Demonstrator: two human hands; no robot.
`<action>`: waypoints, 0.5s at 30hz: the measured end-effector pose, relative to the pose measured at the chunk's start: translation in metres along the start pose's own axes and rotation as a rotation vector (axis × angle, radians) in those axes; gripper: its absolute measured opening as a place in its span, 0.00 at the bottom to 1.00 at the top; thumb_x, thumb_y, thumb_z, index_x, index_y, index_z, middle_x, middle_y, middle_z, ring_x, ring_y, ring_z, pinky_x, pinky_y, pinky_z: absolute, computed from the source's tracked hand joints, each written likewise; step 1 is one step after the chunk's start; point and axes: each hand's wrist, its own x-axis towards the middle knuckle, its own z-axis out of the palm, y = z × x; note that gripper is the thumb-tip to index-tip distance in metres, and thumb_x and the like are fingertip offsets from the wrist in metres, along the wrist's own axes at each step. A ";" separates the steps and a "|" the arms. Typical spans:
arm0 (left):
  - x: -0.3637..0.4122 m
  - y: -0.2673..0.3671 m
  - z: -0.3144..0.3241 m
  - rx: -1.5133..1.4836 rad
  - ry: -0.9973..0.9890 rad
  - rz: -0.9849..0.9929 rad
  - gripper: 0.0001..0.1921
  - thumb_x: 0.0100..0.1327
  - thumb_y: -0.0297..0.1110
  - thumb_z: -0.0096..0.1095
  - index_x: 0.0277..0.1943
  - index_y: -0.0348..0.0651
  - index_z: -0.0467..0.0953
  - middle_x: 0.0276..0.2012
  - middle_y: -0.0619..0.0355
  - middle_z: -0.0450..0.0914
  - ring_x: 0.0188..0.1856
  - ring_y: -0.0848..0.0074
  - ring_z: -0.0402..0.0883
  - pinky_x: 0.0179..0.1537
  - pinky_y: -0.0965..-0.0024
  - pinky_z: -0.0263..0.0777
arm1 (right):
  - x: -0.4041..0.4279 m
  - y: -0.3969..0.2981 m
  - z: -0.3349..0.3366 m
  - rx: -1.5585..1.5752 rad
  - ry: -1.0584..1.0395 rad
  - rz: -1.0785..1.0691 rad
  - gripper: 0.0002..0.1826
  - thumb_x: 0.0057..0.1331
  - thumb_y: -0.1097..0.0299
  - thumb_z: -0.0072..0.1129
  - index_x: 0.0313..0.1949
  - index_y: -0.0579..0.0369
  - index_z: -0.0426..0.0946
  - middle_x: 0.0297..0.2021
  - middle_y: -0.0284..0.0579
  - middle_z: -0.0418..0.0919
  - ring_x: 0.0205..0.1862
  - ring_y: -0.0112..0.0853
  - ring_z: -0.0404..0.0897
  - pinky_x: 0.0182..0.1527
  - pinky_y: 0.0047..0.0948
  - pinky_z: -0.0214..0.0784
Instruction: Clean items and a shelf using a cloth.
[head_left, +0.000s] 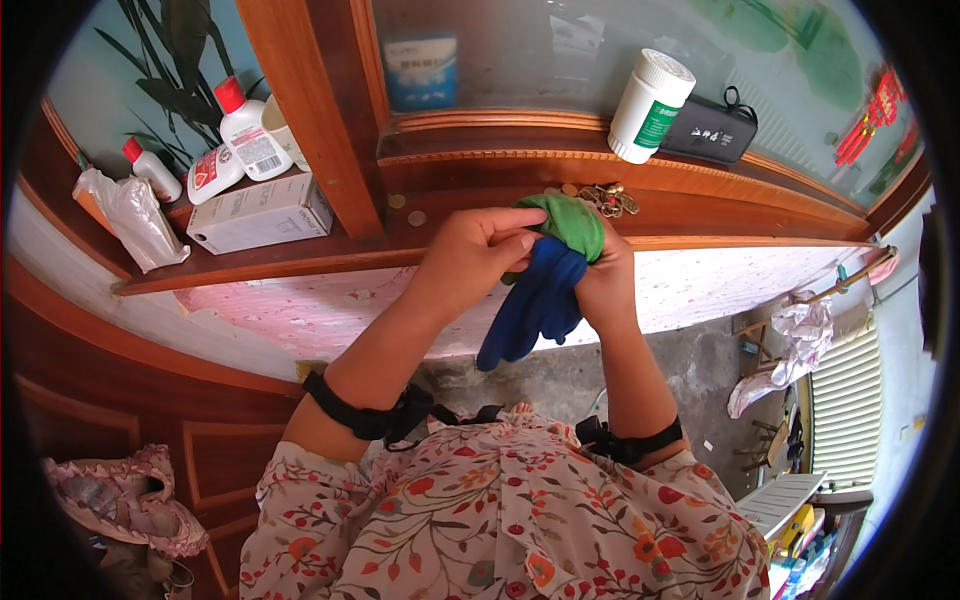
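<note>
A soft cloth bundle (532, 300), green on top and dark blue below, hangs between my two hands above the wooden shelf's front edge. Its blue part droops in limp folds, and I cannot tell whether it is a sock or a glove. My left hand (476, 251) pinches the green cloth (574, 229) at its left side between thumb and fingers. On the other side, my right hand (609, 274) grips the bundle, its fingers largely hidden by the fabric. Just beyond the hands lie keys with metal trinkets (611, 201) and several coins (416, 218).
On the wooden ledge (480, 142) stand a white bottle with a green label (649, 109) and a dark case (709, 127). To the left, red-capped white bottles (255, 139) stand by a white box (259, 214) and a plastic-wrapped packet (131, 217). A wooden post (319, 112) divides the shelf.
</note>
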 end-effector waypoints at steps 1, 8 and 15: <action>0.001 0.000 0.000 0.000 0.001 0.000 0.20 0.68 0.29 0.61 0.62 0.34 0.73 0.44 0.54 0.84 0.44 0.79 0.82 0.47 0.75 0.77 | -0.001 0.005 -0.001 0.010 0.018 -0.011 0.14 0.59 0.73 0.67 0.45 0.59 0.81 0.48 0.47 0.80 0.50 0.37 0.78 0.53 0.31 0.68; 0.006 -0.010 -0.001 -0.111 0.044 0.020 0.21 0.64 0.24 0.64 0.60 0.33 0.74 0.44 0.53 0.84 0.43 0.79 0.82 0.46 0.75 0.76 | 0.003 0.005 -0.008 -0.029 -0.068 -0.086 0.14 0.59 0.73 0.66 0.46 0.59 0.81 0.49 0.47 0.79 0.50 0.38 0.78 0.54 0.32 0.68; 0.006 -0.010 0.000 -0.104 -0.001 0.020 0.19 0.63 0.24 0.65 0.57 0.33 0.75 0.42 0.54 0.85 0.43 0.79 0.82 0.45 0.76 0.76 | 0.001 0.000 -0.009 0.044 -0.057 0.044 0.16 0.59 0.73 0.67 0.48 0.59 0.80 0.51 0.46 0.78 0.52 0.35 0.77 0.55 0.31 0.68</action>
